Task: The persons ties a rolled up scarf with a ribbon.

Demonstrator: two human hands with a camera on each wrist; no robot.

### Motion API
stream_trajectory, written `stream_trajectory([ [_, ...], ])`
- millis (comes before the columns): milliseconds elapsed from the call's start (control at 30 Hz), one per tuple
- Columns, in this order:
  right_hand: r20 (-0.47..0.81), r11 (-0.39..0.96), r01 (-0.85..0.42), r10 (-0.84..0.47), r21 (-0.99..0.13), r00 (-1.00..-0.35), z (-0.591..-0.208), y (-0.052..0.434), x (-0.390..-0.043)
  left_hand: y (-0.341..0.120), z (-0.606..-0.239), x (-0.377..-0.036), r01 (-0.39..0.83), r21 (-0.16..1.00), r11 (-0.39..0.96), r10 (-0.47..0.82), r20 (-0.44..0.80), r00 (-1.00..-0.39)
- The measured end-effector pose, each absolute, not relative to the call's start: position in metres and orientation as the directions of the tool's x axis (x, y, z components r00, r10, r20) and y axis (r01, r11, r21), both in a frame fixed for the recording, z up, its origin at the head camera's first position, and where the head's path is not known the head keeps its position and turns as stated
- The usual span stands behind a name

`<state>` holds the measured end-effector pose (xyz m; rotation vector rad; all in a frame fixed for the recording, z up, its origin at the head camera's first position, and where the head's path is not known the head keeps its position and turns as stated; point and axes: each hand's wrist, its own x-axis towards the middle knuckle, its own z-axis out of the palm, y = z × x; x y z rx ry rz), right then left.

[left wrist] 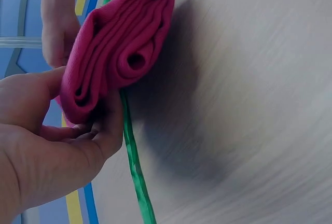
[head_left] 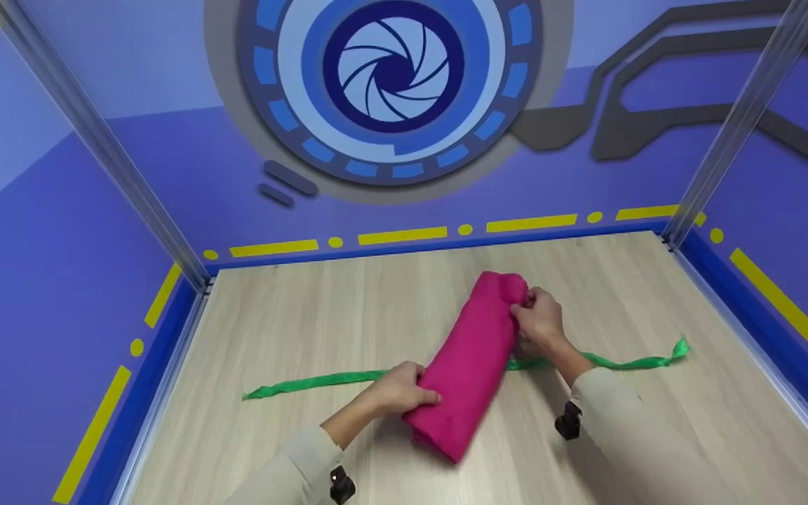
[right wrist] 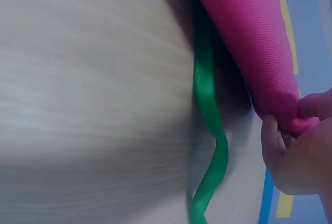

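Observation:
A rolled-up magenta cloth [head_left: 470,358] lies slantwise over a green ribbon [head_left: 327,381] on the wooden table. My left hand [head_left: 400,389] grips the roll's near left side, thumb on top and fingers underneath. In the left wrist view the cloth's end [left wrist: 122,47] shows its folded layers and a small hollow coil. My right hand [head_left: 539,319] pinches the roll at its far right end, where the cloth bunches into a small bulge. The right wrist view has the ribbon [right wrist: 207,94] running under the cloth [right wrist: 254,42]. The ribbon's middle is hidden beneath the roll.
The pale wooden tabletop [head_left: 271,308] is enclosed by blue-purple printed panels [head_left: 165,182] at the back and sides. Metal posts [head_left: 95,133] stand at the back corners. The ribbon's right end [head_left: 679,351] curls up on the table.

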<state>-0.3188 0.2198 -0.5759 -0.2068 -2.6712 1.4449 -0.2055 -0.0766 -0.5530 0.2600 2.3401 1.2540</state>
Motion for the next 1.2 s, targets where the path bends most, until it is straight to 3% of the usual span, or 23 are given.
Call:
stream_trajectory([
  [167,0.048,0.520,0.026,0.129,-0.854,-0.991,-0.571,0.215,-0.323,-0.069,-0.555,-0.197,-0.096,0.875,0.475,0.421,-0.321,-0.848],
  [800,0.107,0.485,-0.068,0.054,-0.872,-0.993,-0.569,0.186,-0.327,-0.044,-0.572,-0.172,-0.257,0.900,0.352,0.396,-0.392,-0.830],
  [1200,0.163,0.497,-0.119,0.046,-0.860,-0.986,-0.569,0.169,-0.332,-0.036,-0.580,-0.167,-0.264,0.917,0.300,0.408,-0.373,-0.833],
])
